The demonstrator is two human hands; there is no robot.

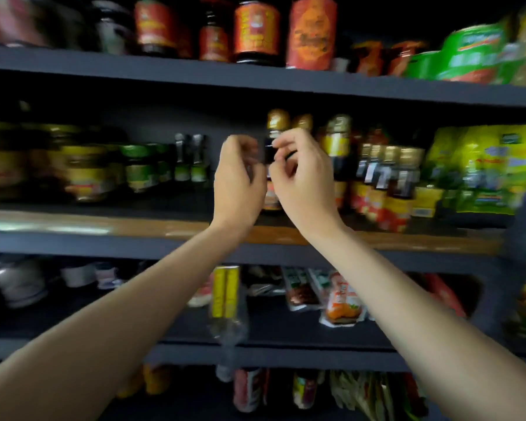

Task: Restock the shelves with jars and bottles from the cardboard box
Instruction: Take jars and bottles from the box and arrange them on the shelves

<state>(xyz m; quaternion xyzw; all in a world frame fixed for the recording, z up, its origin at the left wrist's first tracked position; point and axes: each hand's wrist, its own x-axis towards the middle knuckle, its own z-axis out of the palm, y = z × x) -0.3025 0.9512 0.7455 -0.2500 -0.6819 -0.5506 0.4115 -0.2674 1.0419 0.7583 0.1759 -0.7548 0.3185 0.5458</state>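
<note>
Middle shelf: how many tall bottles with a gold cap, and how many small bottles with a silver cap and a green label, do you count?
Tall gold-capped bottles: 3
Small silver-capped bottles: 2
Total: 5
The shorter gold-capped bottles further right are too blurred to count.

A dark bottle (273, 147) with a gold cap stands upright on the middle shelf (104, 229), its orange-labelled base near the wooden front edge, just left of a row of similar gold-capped bottles (386, 174) on that shelf.
</note>
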